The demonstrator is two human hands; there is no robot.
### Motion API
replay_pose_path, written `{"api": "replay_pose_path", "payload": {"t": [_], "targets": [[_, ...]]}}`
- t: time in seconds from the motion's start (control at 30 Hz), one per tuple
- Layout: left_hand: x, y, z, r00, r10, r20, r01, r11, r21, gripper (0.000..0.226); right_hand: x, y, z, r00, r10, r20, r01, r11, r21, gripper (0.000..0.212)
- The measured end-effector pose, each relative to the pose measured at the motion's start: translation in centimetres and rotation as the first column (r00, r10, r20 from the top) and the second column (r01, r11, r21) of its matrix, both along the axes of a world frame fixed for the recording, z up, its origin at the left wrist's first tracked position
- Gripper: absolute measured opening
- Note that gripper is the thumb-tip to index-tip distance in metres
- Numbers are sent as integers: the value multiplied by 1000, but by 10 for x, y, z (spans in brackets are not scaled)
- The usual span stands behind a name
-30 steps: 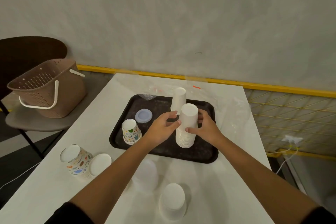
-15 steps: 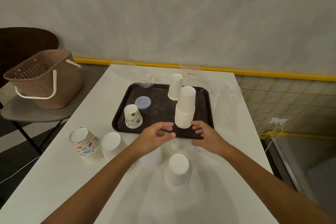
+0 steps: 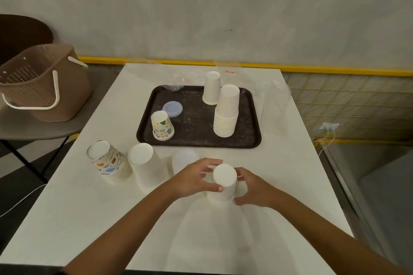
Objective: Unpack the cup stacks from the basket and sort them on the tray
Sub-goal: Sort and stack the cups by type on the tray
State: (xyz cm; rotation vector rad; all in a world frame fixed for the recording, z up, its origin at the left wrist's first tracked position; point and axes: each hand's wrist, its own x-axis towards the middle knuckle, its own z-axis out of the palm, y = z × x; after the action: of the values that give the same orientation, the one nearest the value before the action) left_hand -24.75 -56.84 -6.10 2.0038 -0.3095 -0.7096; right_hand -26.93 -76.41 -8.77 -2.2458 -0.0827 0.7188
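We seem about halfway: a tall white stack (image 3: 225, 116), a short white stack (image 3: 211, 88) and a patterned cup (image 3: 162, 126) stand on the tray (image 3: 145, 136), while our left hand (image 3: 192, 178) and right hand (image 3: 254, 187) clasp a fourth stack (image 3: 223, 183) on the table (image 3: 89, 207), with a patterned stack (image 3: 109, 163), a plain stack (image 3: 145, 167) and a clear stack (image 3: 185, 161) waiting to its left.

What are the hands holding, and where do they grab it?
A white cup stack standing upside down on the table: the left hand curls round its left side, the right hand its right side.
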Motion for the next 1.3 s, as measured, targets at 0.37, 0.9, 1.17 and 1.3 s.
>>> {"api": "replay_pose_path", "payload": {"t": [0.37, 0.9, 1.17, 1.3], "targets": [[3, -5, -4, 1000, 17, -3, -17, 1000, -18, 59, -3, 21, -13, 986, -141, 89, 132, 986, 100, 74], [11, -14, 63, 983, 88, 159, -48, 971, -235, 46, 5, 3, 66, 971, -125, 206, 70, 965, 252, 66], [41, -26, 101, 921, 207, 330, -97, 943, -319, 49, 47, -9, 113, 907, -137, 398, 43, 971, 236, 69], [67, -35, 111, 881, 292, 372, -142, 913, -382, 49, 85, -11, 128, 852, -125, 508, 10, 975, 222, 72]]}}
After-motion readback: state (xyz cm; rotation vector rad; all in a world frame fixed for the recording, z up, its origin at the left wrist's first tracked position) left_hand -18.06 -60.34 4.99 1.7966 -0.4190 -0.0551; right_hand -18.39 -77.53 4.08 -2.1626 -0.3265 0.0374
